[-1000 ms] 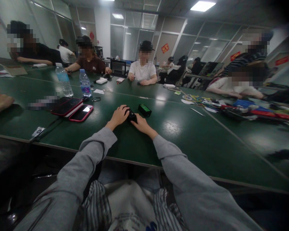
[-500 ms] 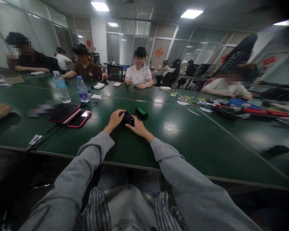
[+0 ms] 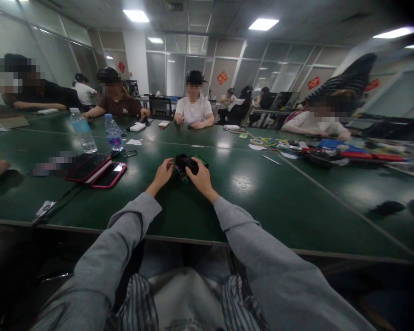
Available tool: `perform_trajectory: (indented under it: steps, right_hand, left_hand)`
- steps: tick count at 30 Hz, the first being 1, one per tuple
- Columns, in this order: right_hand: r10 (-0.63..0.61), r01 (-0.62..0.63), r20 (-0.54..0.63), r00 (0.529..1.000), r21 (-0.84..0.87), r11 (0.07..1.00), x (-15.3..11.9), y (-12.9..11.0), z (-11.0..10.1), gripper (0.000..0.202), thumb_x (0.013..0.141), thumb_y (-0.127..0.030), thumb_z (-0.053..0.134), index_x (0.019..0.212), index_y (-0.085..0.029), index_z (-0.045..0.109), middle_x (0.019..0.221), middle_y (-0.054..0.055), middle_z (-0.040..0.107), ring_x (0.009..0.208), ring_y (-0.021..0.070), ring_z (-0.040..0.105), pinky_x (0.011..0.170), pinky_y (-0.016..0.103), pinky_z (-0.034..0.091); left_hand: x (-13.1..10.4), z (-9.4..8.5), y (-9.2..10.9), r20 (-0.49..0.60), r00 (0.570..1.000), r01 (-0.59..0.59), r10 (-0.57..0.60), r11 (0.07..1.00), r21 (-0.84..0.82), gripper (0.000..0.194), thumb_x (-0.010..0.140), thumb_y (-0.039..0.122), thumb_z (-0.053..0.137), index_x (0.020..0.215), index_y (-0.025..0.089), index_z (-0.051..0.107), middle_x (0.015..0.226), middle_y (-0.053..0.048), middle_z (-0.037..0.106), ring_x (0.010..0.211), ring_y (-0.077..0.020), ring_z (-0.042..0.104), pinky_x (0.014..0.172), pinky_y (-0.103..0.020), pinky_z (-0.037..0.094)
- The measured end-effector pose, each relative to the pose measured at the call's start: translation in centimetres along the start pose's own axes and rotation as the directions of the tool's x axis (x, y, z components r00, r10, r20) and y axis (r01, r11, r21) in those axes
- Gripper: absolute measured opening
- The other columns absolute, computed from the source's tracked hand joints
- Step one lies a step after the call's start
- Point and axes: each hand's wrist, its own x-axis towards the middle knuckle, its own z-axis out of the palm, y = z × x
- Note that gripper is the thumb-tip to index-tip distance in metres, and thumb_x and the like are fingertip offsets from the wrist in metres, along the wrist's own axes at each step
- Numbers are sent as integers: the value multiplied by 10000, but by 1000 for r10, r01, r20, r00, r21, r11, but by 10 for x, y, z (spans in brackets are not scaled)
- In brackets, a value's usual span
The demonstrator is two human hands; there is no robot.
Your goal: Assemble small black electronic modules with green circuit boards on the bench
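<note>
A small black plastic case (image 3: 184, 162) is in my right hand (image 3: 201, 176), thumb on the near side and fingers round the far side. Small bluish parts (image 3: 182, 175) show under its near edge, too small to make out. Just left of the case is my left hand (image 3: 163, 174), its fingers slightly apart and holding nothing that I can see. Behind my right fingers lies a black box with a green inside (image 3: 203, 160), partly covered by that hand.
To the left lie a red-edged phone (image 3: 109, 175), a larger red-edged device (image 3: 86, 166) and two water bottles (image 3: 114, 133). A pen (image 3: 271, 160) and a heap of cables and tools (image 3: 331, 151) are on the right. Other people sit round the green table (image 3: 269, 207).
The black case has turned and lifted in my right hand, exposing small parts beneath. My left hand has come off it. Both hands now sit nearer the green-inside box, and the view has shifted slightly.
</note>
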Motion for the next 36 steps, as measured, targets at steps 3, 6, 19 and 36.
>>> perform_trajectory:
  steps: [3, 6, 19, 36]
  right_hand:
    - [6, -6, -112, 994, 2, 1000, 3, 1, -5, 495, 923, -417, 501, 1342, -160, 445, 1313, 129, 551, 1206, 246, 525, 1055, 404, 397]
    - [40, -43, -142, 989, -19, 999, 4, 4, -8, 513, 939, -433, 467, 1364, -151, 414, 1309, 146, 545, 1202, 256, 522, 1044, 419, 401]
    - [-11, 6, -71, 997, -73, 997, -2, 2, 1, 523, 935, -407, 485, 1383, -149, 407, 1353, 141, 518, 1249, 255, 484, 1066, 428, 381]
    - [36, 5, 255, 966, -161, 987, -6, 27, 21, 475, 953, -438, 475, 1360, -193, 459, 1298, 140, 546, 1259, 293, 433, 1003, 495, 397]
  left_hand:
    - [-2, 1, 1, 24, 1000, -21, 20, 1000, 8, 342, 903, 296, 524, 1225, 190, 568, 1183, -99, 669, 1050, -188, 649, 952, -369, 506]
    - [-5, 4, 5, 93, 995, -46, 45, 999, 8, 337, 888, 332, 555, 1194, 197, 593, 1196, -92, 663, 1012, -186, 656, 927, -367, 518]
    - [-1, -3, -3, -54, 997, 67, -58, 980, 189, 350, 890, 380, 556, 1187, 198, 586, 1122, -104, 685, 980, -201, 662, 894, -374, 512]
    - [6, 1, -20, -65, 992, 114, -109, 989, 94, 349, 893, 332, 534, 1215, 204, 574, 1168, -102, 687, 1093, -202, 645, 978, -401, 482]
